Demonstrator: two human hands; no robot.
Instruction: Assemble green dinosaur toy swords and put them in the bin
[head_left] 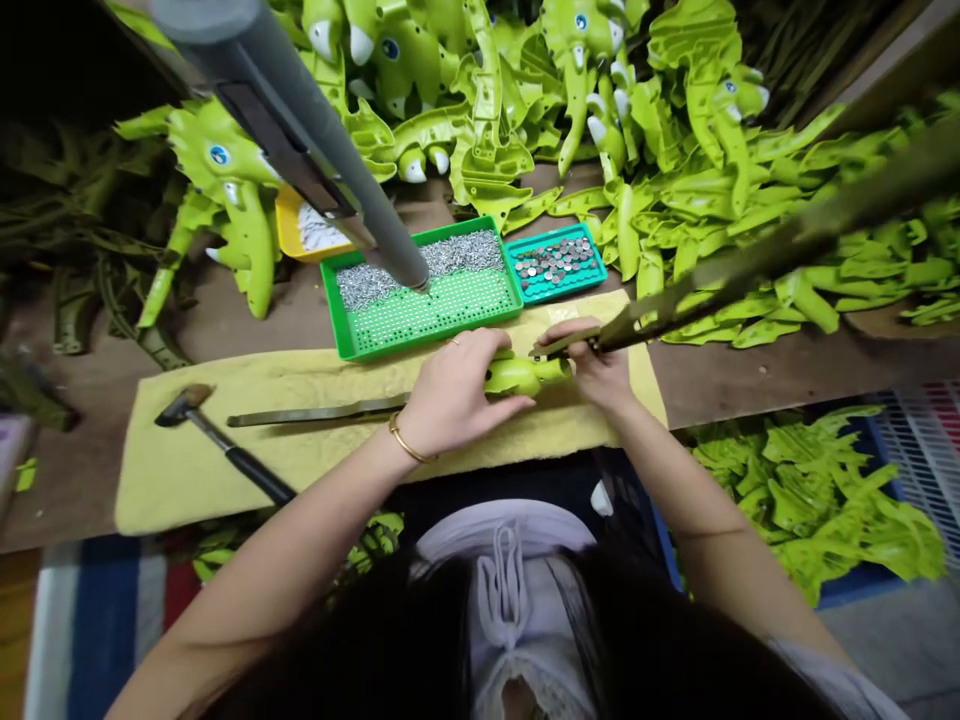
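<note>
Head view: L hand (454,392) closed firmly round lime plastic toy piece (521,376), which sits just past its fingers, over yellow pad (187,495). R hand (590,366) pinches long olive strip (637,322). Risk: loose pinch, strip slips, piece knocked.

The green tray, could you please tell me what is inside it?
The green tray holds silvery nails and a perforated green plate; a grey pipe covers part of them, and whatever lies beneath the nails is hidden.

We counted two hands (454,395) (589,365), one dinosaur piece (521,375), one hammer (225,440), one green tray (435,335), one teal tray (562,287), one yellow tray (289,235).
</note>
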